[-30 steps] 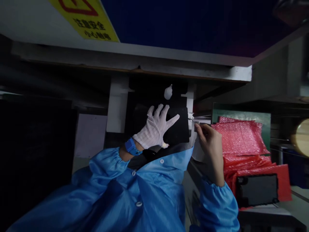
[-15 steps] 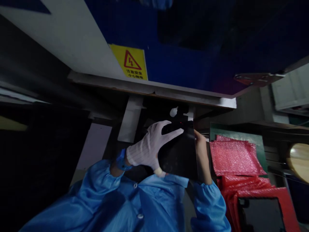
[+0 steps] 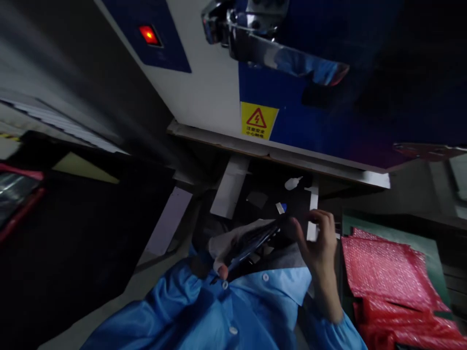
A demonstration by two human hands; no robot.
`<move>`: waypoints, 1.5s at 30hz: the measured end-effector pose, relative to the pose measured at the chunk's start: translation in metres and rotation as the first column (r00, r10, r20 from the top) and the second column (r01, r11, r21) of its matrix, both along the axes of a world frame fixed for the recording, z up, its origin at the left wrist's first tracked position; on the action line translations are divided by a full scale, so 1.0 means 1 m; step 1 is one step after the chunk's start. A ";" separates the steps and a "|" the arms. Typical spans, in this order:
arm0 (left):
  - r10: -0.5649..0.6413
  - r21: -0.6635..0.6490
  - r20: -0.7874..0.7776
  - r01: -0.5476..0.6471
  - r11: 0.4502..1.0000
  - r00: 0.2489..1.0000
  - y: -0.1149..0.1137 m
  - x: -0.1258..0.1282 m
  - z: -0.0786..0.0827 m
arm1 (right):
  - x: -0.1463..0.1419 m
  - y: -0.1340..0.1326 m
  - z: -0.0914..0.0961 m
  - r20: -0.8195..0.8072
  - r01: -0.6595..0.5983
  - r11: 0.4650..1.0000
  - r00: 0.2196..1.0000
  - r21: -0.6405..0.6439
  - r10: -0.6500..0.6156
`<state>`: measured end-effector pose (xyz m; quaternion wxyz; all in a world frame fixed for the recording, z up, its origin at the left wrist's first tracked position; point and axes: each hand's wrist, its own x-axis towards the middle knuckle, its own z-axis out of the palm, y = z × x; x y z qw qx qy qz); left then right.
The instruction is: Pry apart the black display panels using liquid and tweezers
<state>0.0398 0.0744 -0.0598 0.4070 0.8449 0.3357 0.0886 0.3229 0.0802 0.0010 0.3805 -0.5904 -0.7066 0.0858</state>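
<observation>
My left hand point(image 3: 222, 255), in a white knit glove, grips a thin black tablet-like panel point(image 3: 251, 245). The panel is steeply tilted, so mostly its edge and underside show, and most of the gloved fingers are behind it. My bare right hand point(image 3: 317, 238) is at the panel's upper right end, thumb and curled fingers apart with a dark gap between them. Whether the thumb touches the panel's corner is hard to tell in the dim light. Beyond the panel, a small white bottle with a thin nozzle point(image 3: 292, 183) lies on the dark surface.
Ahead stands a blue and white machine with a metal handle point(image 3: 288, 53), a lit red switch point(image 3: 149, 35) and a yellow warning label point(image 3: 259, 120). Red bubble-wrap pouches point(image 3: 390, 270) are piled at right on a green board point(image 3: 426, 245). A black surface point(image 3: 87, 233) spans the left.
The panel has turned from facing up to a steep tilt. My right hand has come from behind its right edge into view, fingers apart. The head view has shifted left.
</observation>
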 end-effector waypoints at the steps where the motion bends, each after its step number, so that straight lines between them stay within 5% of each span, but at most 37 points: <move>1: -0.046 -0.113 0.104 0.057 0.992 0.994 0.002 0.003 -0.005 | -0.002 -0.014 0.015 -0.033 -0.056 0.995 0.998 0.087 0.059; 4: -0.084 -0.347 0.446 0.258 0.902 0.891 0.002 0.020 -0.010 | -0.013 -0.052 0.058 -0.016 -0.225 0.969 0.974 0.098 0.228; 8: -0.067 -0.485 0.609 0.438 0.756 0.790 -0.018 0.060 -0.002 | -0.020 -0.085 0.091 0.086 -0.332 0.943 0.939 -0.026 0.333; 14: -0.081 -0.560 0.690 0.602 0.569 0.719 -0.054 0.109 -0.006 | 0.007 -0.120 0.095 0.125 -0.299 0.941 0.939 -0.160 0.319; 19: -0.031 -0.587 0.728 0.646 0.488 0.685 -0.080 0.087 -0.012 | 0.012 -0.139 0.089 0.167 -0.213 0.959 0.955 -0.188 0.245; 21: 0.021 -0.605 0.701 0.578 0.547 0.713 -0.094 0.072 -0.003 | 0.006 -0.144 0.084 0.182 -0.164 0.970 0.964 -0.177 0.196; 25: 0.138 -0.541 0.599 0.272 0.796 0.789 -0.122 0.055 0.020 | -0.005 -0.160 0.077 0.184 -0.084 0.981 0.976 -0.177 0.117; 31: 0.072 -0.291 0.629 0.149 0.945 0.774 -0.135 0.060 0.040 | -0.006 -0.190 0.101 0.190 -0.080 0.964 0.973 -0.252 0.130; 35: 0.011 -0.167 0.703 0.151 0.974 0.711 -0.138 0.074 0.039 | -0.007 -0.202 0.120 0.272 0.041 0.967 0.962 -0.252 0.030; 45: 0.028 -0.285 0.568 0.164 0.944 0.823 -0.166 0.084 0.013 | -0.008 -0.205 0.107 0.339 -0.002 0.949 0.934 -0.314 0.114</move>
